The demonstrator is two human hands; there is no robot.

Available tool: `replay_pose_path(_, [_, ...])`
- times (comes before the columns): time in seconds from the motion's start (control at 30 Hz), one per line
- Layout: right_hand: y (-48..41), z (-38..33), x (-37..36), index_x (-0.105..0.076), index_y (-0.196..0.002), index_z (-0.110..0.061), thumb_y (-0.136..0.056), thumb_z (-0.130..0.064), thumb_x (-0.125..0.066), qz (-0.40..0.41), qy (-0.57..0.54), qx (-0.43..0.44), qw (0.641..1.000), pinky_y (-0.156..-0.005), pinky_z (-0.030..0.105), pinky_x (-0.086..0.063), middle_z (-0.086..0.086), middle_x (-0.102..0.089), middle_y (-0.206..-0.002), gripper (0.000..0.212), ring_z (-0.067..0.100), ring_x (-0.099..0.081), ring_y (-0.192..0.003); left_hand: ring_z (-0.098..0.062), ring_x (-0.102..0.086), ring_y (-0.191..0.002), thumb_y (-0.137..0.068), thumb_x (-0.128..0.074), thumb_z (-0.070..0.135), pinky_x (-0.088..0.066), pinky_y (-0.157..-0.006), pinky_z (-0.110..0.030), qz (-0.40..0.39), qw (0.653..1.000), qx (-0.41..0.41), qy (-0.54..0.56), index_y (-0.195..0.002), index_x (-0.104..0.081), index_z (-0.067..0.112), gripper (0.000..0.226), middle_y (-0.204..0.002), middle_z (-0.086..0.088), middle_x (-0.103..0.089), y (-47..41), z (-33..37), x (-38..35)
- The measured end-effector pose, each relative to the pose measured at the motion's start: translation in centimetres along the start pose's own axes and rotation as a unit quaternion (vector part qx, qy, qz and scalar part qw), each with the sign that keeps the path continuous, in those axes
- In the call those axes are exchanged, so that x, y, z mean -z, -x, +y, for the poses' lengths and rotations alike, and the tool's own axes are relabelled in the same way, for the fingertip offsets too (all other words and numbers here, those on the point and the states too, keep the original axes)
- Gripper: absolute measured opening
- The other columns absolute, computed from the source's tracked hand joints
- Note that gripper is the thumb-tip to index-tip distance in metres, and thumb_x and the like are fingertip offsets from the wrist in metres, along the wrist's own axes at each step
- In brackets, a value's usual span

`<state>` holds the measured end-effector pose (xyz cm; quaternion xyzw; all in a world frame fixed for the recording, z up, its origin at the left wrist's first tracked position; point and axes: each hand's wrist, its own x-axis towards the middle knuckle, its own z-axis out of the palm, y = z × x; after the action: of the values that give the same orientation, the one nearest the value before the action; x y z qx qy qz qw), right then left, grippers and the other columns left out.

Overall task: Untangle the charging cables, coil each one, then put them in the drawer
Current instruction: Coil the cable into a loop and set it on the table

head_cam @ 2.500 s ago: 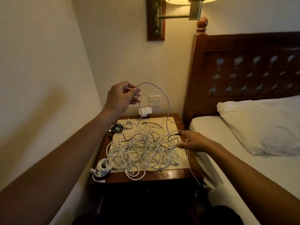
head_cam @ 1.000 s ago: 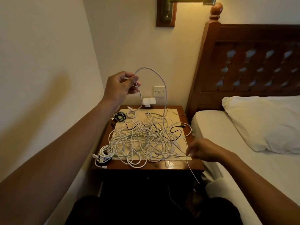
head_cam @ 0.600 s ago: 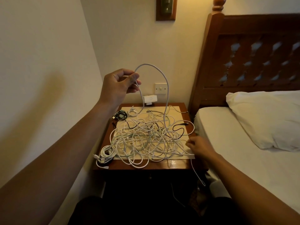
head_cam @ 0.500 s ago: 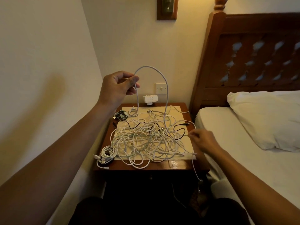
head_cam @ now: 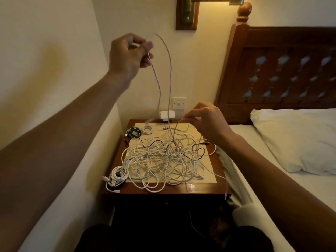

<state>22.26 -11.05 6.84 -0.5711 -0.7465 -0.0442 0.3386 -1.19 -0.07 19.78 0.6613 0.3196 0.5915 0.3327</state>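
Cables (head_cam: pixel 163 159) lie tangled; left hand (head_cam: pixel 129 53) and right hand (head_cam: pixel 207 122) pinch strands.

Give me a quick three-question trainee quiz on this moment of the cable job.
1. What does the left hand pinch? A) a raised white cable loop; B) a pillow; C) a wall plug.
2. True or false: the right hand lies flat on the cable tangle.
3. Fill in: the coiled white bundle sits at the nightstand's front-____ corner.
Key: 1 A. 2 False; it pinches a strand above the tangle. 3 left.
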Motion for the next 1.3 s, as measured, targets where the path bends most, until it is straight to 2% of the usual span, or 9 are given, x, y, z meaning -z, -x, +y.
replay_pose_path(0.17, [-4.7,0.6,2.2,-0.078,-0.112,-0.009,-0.097,-0.014,-0.071,0.118,0.030,-0.031,0.992,-0.074,0.014,-0.050,0.008,-0.070,-0.106,0.017,0.012,-0.062,-0.085,-0.020,-0.067,-0.061,-0.093,-0.074,0.023,-0.055,-0.063,-0.030,0.032,0.998,-0.047,0.027,-0.090,-0.064,0.017,0.012,-0.077,-0.010,-0.075,-1.9,3.1,2.0])
replay_pose_path(0.23, [-5.7,0.7,2.6,-0.077,-0.112,-0.010,-0.097,-0.014,-0.070,0.100,0.029,-0.040,0.994,-0.075,0.015,-0.050,0.008,-0.070,-0.106,0.017,0.014,-0.064,-0.087,-0.021,-0.066,-0.062,-0.093,-0.074,0.022,-0.055,-0.064,-0.030,0.036,0.997,-0.048,0.038,-0.089,-0.064,0.017,0.012,-0.077,-0.009,-0.075,-1.8,3.4,2.5])
replay_pose_path(0.37, [-2.9,0.7,0.0,-0.075,-0.112,-0.011,-0.099,-0.013,-0.067,-0.064,0.009,-0.101,0.993,-0.080,0.037,-0.062,0.006,-0.073,-0.102,0.015,0.016,-0.068,-0.084,-0.023,-0.066,-0.062,-0.092,-0.076,0.021,-0.056,-0.064,-0.031,0.013,0.999,-0.019,0.045,-0.087,-0.064,0.017,0.014,-0.077,-0.011,-0.075,-0.3,2.0,2.5])
replay_pose_path(0.57, [3.0,3.1,-6.0,-0.073,-0.119,-0.017,-0.094,-0.025,-0.075,-0.267,0.017,-0.198,0.943,-0.070,0.022,-0.047,0.004,-0.072,-0.114,0.027,0.015,-0.064,-0.095,-0.028,-0.071,-0.072,-0.094,-0.074,0.018,-0.059,-0.069,-0.034,-0.043,0.998,0.018,0.053,-0.094,-0.063,0.013,0.012,-0.085,-0.016,-0.075,3.2,-0.6,2.4])
replay_pose_path(0.73, [2.6,3.7,-5.8,-0.042,-0.155,-0.014,-0.083,-0.044,-0.082,-0.435,0.050,-0.244,0.866,-0.110,0.042,-0.046,0.008,-0.051,-0.153,0.087,0.028,-0.050,-0.137,-0.030,-0.072,-0.075,-0.095,-0.073,0.019,-0.059,-0.071,-0.035,-0.050,0.997,0.012,0.048,-0.099,-0.062,0.010,0.014,-0.088,-0.017,-0.076,4.4,-0.6,3.0])
replay_pose_path(0.83, [1.0,1.7,-4.5,-0.029,-0.161,-0.021,-0.081,-0.044,-0.084,-0.348,-0.046,-0.222,0.910,-0.115,0.044,-0.042,0.006,-0.043,-0.159,0.099,0.029,-0.044,-0.144,-0.028,-0.073,-0.078,-0.096,-0.071,0.019,-0.058,-0.073,-0.035,-0.054,0.997,0.006,0.056,-0.105,-0.062,0.006,0.019,-0.090,-0.016,-0.076,4.7,0.4,3.0])
replay_pose_path(1.03, [-1.6,-3.7,-6.3,-0.037,-0.156,-0.029,-0.093,-0.047,-0.071,-0.216,-0.173,-0.150,0.949,-0.100,0.044,-0.053,0.004,-0.049,-0.154,0.074,0.026,-0.057,-0.131,-0.026,-0.071,-0.081,-0.099,-0.067,0.016,-0.056,-0.077,-0.033,-0.104,0.986,-0.017,0.126,-0.102,-0.060,0.010,0.009,-0.091,-0.012,-0.075,5.6,4.3,2.0])
replay_pose_path(1.13, [-2.3,-3.9,-7.4,-0.065,-0.132,-0.020,-0.105,-0.031,-0.055,-0.161,-0.211,-0.154,0.952,-0.091,0.037,-0.053,0.003,-0.067,-0.131,0.030,0.022,-0.064,-0.118,-0.025,-0.070,-0.081,-0.100,-0.065,0.016,-0.055,-0.076,-0.033,-0.120,0.983,-0.032,0.133,-0.105,-0.059,0.008,0.011,-0.090,-0.011,-0.074,6.0,5.6,2.2])
replay_pose_path(1.3, [-2.2,-0.6,-2.8,-0.068,-0.114,-0.019,-0.109,-0.021,-0.047,-0.023,-0.228,-0.205,0.952,-0.087,0.039,-0.058,0.001,-0.071,-0.099,0.022,0.019,-0.068,-0.097,-0.019,-0.062,-0.071,-0.099,-0.068,0.021,-0.052,-0.070,-0.031,-0.085,0.993,-0.020,0.082,-0.105,-0.064,0.012,0.012,-0.081,-0.004,-0.071,6.7,5.5,4.3])
